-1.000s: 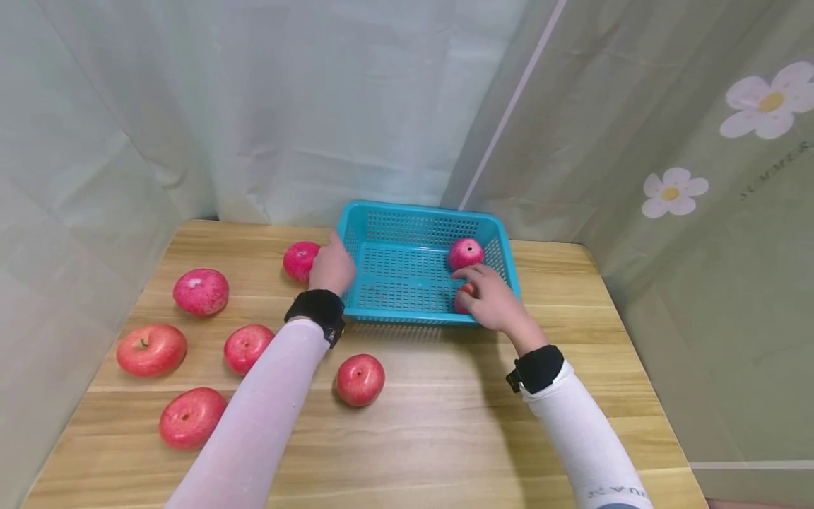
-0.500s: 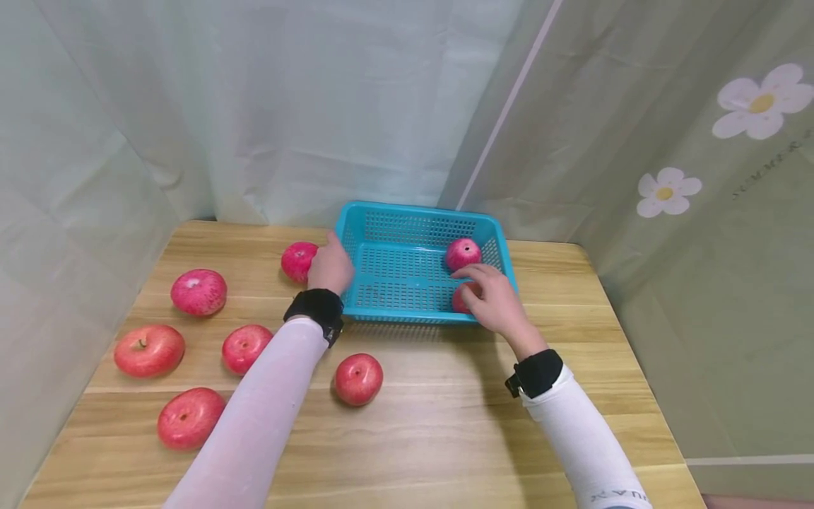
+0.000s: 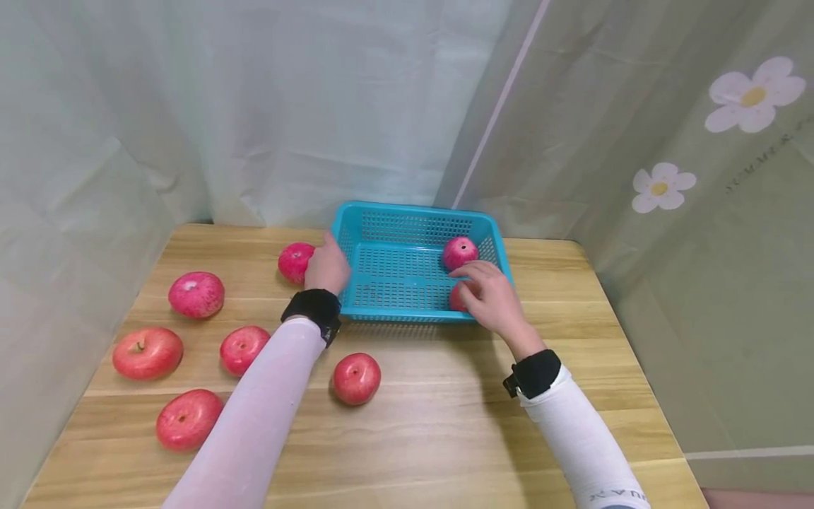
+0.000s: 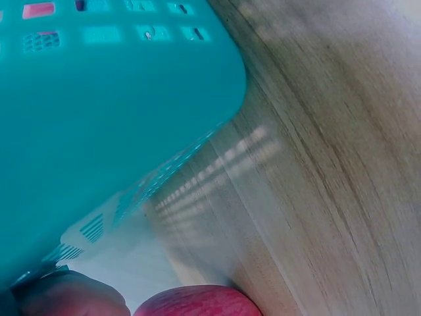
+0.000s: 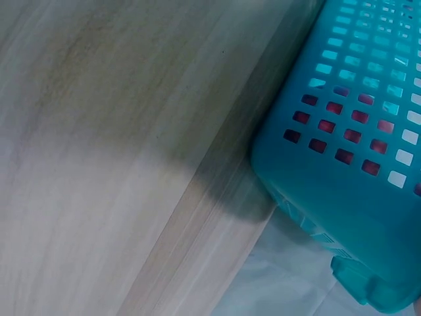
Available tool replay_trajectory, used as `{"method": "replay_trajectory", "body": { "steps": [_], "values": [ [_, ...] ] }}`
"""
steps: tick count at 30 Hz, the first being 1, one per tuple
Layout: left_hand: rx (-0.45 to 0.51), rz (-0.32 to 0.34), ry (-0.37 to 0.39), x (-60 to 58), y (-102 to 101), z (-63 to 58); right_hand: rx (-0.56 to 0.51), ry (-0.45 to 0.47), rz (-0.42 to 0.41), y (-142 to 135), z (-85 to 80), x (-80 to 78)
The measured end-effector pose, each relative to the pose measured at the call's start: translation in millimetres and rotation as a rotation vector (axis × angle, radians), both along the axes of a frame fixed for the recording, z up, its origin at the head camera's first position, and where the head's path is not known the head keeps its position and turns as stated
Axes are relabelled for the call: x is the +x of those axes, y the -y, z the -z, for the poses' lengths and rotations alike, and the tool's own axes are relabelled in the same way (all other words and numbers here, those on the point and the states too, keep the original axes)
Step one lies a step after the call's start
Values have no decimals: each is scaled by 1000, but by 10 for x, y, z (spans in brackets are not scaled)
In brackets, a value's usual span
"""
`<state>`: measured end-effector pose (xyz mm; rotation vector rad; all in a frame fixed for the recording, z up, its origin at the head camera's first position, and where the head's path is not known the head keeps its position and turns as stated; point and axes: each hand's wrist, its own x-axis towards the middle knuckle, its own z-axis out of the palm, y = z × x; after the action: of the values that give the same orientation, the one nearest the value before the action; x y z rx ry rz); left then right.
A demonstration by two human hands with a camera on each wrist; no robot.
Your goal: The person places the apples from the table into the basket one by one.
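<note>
My left hand (image 3: 327, 268) is at the left side of a blue plastic basket (image 3: 407, 317), back of the hand up and most fingers hidden. It overlaps the right edge of a deep pink apple (image 3: 295, 263). In the left wrist view, one finger (image 4: 72, 295) shows close to the basket's wall, apart from an apple (image 4: 197, 303). Over the basket's front right corner hovers my right hand (image 3: 491, 300), thumb and fingers loosely bent and spread. Its thumb overlaps a red apple (image 3: 456, 299) inside; behind that sits a pink apple (image 3: 461, 252).
Several more apples lie on the wooden table (image 3: 432, 438): one apple (image 3: 357, 379) in front of the basket, another apple (image 3: 244, 350) beside the left sleeve, and a stemmed apple (image 3: 148, 353) farther left. A pale curtain (image 3: 318, 106) encloses the back and sides.
The whole scene shifts slightly left in the head view. Both hands, the basket and the apples keep their places relative to one another.
</note>
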<state>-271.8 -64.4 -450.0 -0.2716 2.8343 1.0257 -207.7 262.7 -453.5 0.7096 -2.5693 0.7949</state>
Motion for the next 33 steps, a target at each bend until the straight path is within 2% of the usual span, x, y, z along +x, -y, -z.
{"method": "replay_trajectory", "body": {
  "steps": [4, 17, 33],
  "values": [
    [-1, -2, 2, 12, 10, -6, 17, -29, -20, 11, -7, 16],
    [-3, 12, 3, 53, 3, -49, 7, -6, -7, -69, 63, 191],
    [2, 5, 11, 28, -1, -31, -26, -39, -80, 7, 27, 448]
  ]
}}
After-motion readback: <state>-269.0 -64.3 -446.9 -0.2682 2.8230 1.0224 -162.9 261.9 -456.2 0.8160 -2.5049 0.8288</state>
